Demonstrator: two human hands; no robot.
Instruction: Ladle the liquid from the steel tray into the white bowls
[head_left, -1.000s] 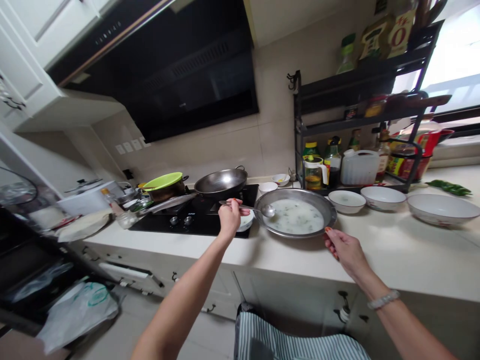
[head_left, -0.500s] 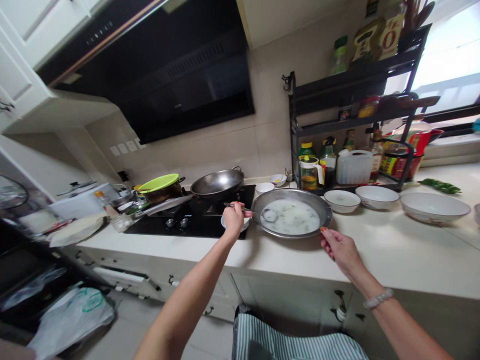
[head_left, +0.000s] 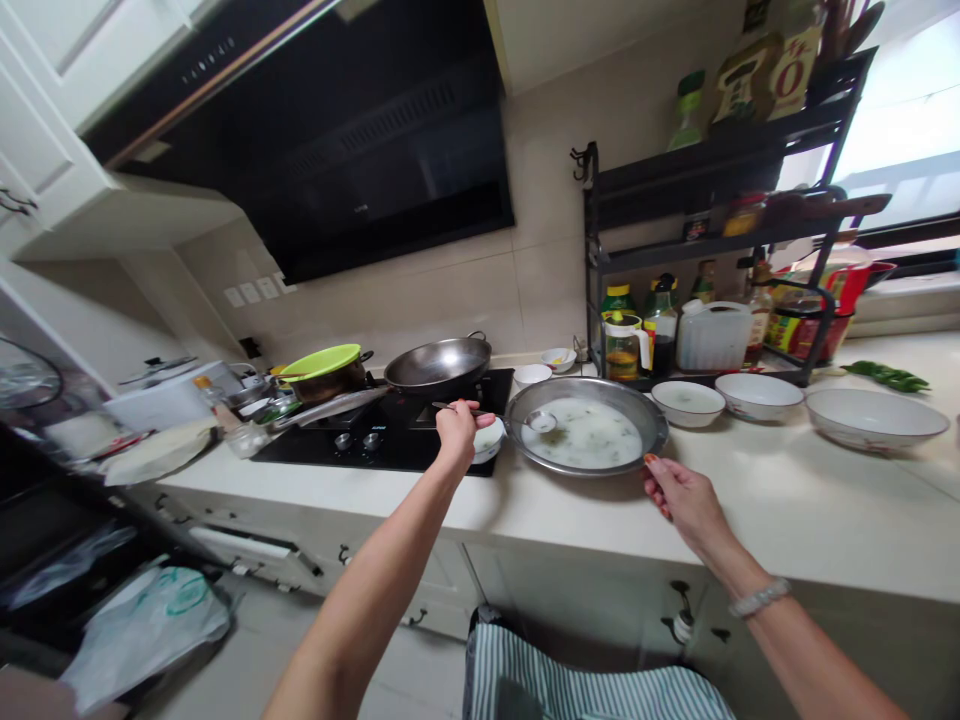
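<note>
Lime-grn round plastic basin (head_left: 322, 362) atop dk metal pot (head_left: 343, 381), nr round gry metal wok (head_left: 439, 366). Blk tiered metal rack (head_left: 675, 180) w/ asst'd btls (head_left: 663, 328).

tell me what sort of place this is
A kitchen, probably in a home: a flat black glossy stove, a round grey metal wok and a tiered black rack holding assorted coloured bottles show it.

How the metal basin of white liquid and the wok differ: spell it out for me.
The metal basin sits on the pale counter; the wok sits on the black cooktop. The basin holds cloudy white liquid with green bits, while the wok's visible inside shows bare metal. The right hand pinches the basin's rim; no hand touches the wok. Both are round, wide-mouthed and of grey metal.
</note>
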